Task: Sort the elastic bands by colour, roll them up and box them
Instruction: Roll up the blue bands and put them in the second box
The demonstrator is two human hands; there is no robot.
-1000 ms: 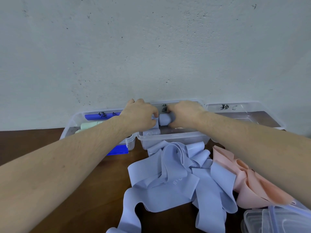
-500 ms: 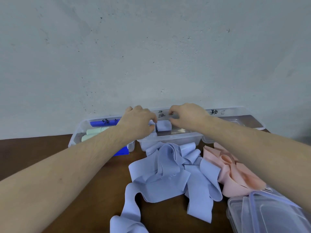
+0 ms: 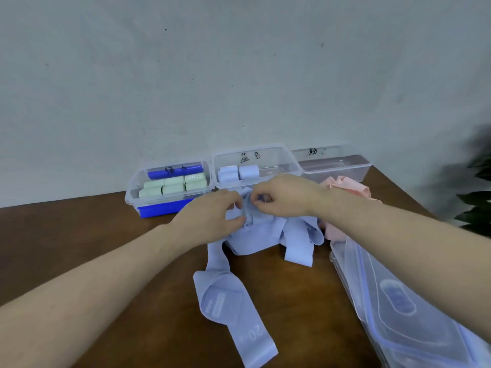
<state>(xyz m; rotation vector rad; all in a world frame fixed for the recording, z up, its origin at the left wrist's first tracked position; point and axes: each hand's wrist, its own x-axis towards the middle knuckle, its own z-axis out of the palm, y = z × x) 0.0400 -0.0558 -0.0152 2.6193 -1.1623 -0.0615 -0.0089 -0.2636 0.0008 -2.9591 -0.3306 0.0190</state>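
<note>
While your left hand point(image 3: 212, 219) and right hand point(image 3: 283, 200) both pinch the blue band pile point(image 3: 268, 232) on the tabletop point(image 3: 106, 235), two blue rolls point(image 3: 239, 172) sit in the middle box point(image 3: 287, 166).

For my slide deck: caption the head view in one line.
Both hands, left and right, pinch loose blue bands before the middle box holding two blue rolls.

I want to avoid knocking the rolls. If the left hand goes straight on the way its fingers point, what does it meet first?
The left hand points right, into the blue band pile it already grips; just beyond is the right hand. The rolls lie off that line, though depth is unclear.
</note>
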